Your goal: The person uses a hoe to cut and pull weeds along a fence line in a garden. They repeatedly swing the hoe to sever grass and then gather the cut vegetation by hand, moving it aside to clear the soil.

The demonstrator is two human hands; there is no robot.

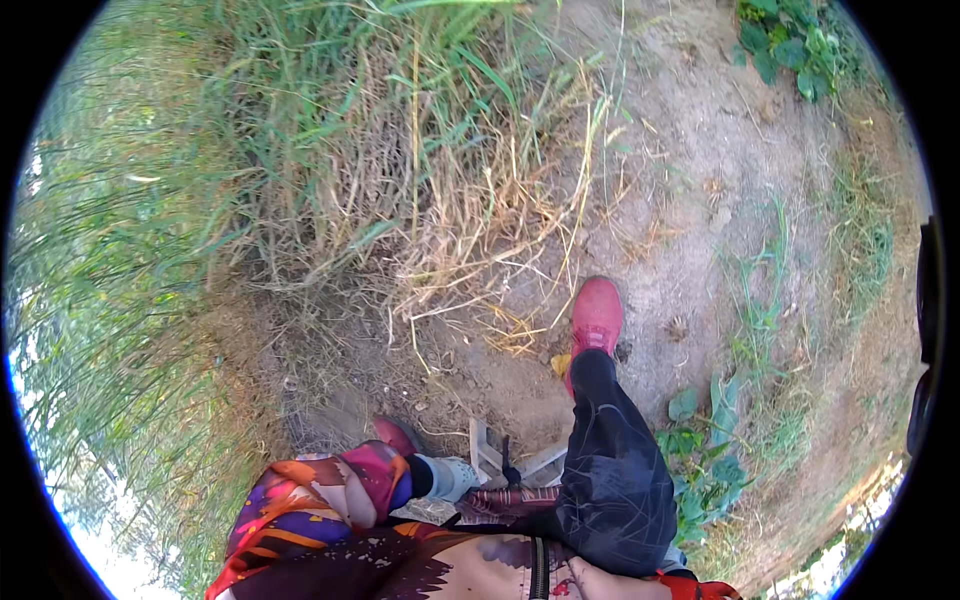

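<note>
Neither of my hands is in view. Before me, at the right, a red shoe [598, 311] rests on bare soil below a leg in dark trousers [619, 480]. A second red shoe [395, 435] shows at the lower left, partly hidden by a colourful patterned sleeve or garment [300, 506]. Between the legs are pale slats [478, 448] of a frame, perhaps wooden, with a dark strap or cord [510, 469] on it. Striped reddish cloth [510, 501] lies against the frame's lower side. A jacket with a zip [538, 570] crosses the bottom edge.
Tall green grass [135, 225] stands along the left. Dry stalks [465, 240] lie on the ground ahead. A soil path [690, 150] runs along the right side. Broad-leaved plants [709, 457] grow beside the dark-trousered leg, and more leaves [791, 49] at the upper right.
</note>
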